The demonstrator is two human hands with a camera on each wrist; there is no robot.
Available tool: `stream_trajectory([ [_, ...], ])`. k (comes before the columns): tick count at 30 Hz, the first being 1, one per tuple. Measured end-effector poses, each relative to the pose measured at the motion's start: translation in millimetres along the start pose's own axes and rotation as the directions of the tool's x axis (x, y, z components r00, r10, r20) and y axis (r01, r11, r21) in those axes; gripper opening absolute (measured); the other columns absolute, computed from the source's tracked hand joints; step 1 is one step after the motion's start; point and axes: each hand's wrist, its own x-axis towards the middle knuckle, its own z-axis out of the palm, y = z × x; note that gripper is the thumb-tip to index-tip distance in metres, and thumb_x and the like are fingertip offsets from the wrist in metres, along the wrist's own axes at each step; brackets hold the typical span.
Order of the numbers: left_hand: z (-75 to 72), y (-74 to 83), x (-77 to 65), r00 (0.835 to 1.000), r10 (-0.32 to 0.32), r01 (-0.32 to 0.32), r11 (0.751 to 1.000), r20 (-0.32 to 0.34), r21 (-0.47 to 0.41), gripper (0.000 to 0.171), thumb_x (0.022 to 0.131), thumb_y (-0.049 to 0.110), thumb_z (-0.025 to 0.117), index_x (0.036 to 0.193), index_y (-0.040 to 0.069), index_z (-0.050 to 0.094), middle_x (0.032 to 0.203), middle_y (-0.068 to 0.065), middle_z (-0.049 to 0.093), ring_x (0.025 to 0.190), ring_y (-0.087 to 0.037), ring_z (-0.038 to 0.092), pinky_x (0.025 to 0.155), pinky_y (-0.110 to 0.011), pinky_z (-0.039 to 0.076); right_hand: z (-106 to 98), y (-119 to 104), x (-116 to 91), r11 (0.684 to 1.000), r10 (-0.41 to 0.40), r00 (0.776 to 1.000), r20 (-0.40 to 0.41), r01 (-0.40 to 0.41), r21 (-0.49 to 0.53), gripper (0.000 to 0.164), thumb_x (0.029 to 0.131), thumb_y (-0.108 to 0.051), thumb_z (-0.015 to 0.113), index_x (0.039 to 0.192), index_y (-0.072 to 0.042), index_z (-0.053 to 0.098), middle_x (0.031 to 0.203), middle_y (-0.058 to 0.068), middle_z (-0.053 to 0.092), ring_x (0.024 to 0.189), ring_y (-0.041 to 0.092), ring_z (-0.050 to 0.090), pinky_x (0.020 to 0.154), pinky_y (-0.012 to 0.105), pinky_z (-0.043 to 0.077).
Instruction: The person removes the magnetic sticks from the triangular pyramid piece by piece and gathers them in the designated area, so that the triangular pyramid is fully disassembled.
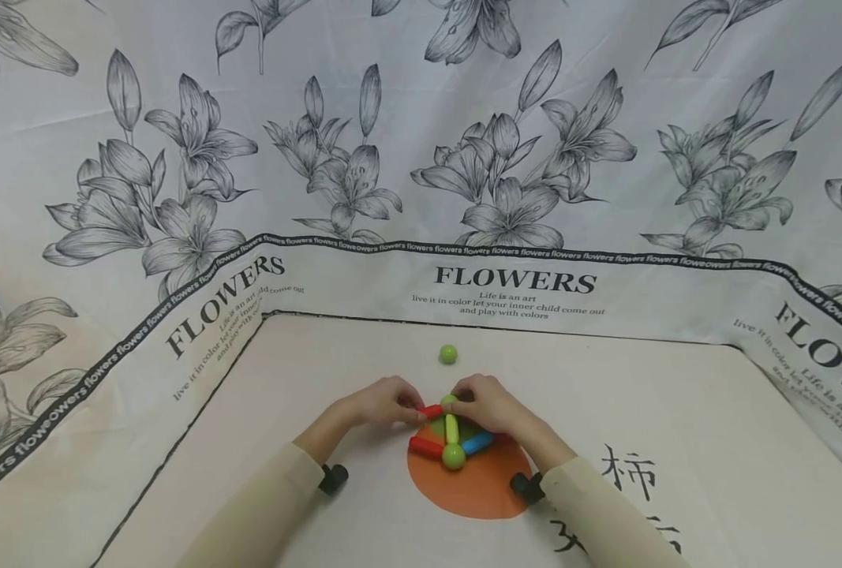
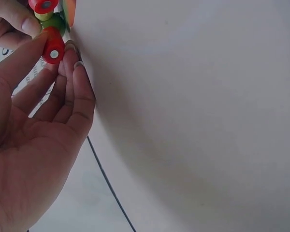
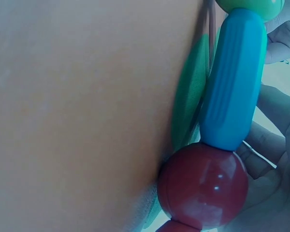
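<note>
My left hand (image 1: 391,401) pinches a short red rod (image 1: 431,411) between thumb and fingers; the left wrist view shows a silver disc in its end. My right hand (image 1: 490,404) grips a green ball (image 1: 449,401) at the far side of a ball-and-rod build, where the red rod meets it. From that ball a yellow-green rod (image 1: 452,430) runs to a nearer green ball (image 1: 453,456). A second red rod (image 1: 426,447) and a blue rod (image 3: 234,79) branch from the nearer ball. The blue rod ends at a dark red ball (image 3: 203,186), mostly hidden by my right arm in the head view.
A loose green ball (image 1: 448,354) lies beyond my hands. Under the build is an orange fruit print (image 1: 470,493) on the pale table cover (image 1: 307,355), with black characters (image 1: 630,473) to the right. Flower-printed cloth (image 1: 513,288) rises behind.
</note>
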Motion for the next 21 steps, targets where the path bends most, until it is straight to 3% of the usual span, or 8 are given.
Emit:
stream_trajectory([
  [10, -2.7, -2.7, -3.2, 0.999, 0.047, -0.047, 0.999, 0.009, 0.016, 0.011, 0.095, 0.021, 0.075, 0.103, 0.015, 0.077, 0.09, 0.004, 0.069, 0.09, -0.016, 0.057, 0.081, -0.031, 0.049, 0, -1, 0, 1.0, -0.003, 1.0, 0.019, 0.003, 0.011, 0.018, 0.096, -0.025, 0.072, 0.104, -0.01, 0.076, 0.091, -0.002, 0.068, 0.084, 0.016, 0.058, 0.077, 0.032, 0.052],
  [16, -1.2, -7.6, -6.0, 0.996, 0.084, -0.084, 0.996, -0.013, 0.008, 0.014, 0.093, 0.022, 0.076, 0.105, 0.016, 0.077, 0.091, 0.006, 0.069, 0.092, -0.015, 0.058, 0.084, -0.031, 0.051, -1, 1, -1, 1.0, -0.009, 1.0, 0.01, 0.009, 0.004, 0.018, 0.096, -0.026, 0.072, 0.103, -0.009, 0.076, 0.091, -0.001, 0.068, 0.084, 0.016, 0.058, 0.076, 0.032, 0.052],
  [21, -3.6, -9.6, -8.0, 0.996, 0.076, -0.075, 0.997, -0.046, 0.015, 0.012, 0.093, 0.022, 0.077, 0.104, 0.018, 0.077, 0.092, 0.007, 0.069, 0.092, -0.015, 0.059, 0.084, -0.032, 0.051, -1, 2, -1, 1.0, -0.006, 1.0, 0.008, 0.006, 0.003, 0.018, 0.096, -0.026, 0.072, 0.104, -0.01, 0.076, 0.092, -0.001, 0.068, 0.085, 0.016, 0.057, 0.079, 0.033, 0.052],
])
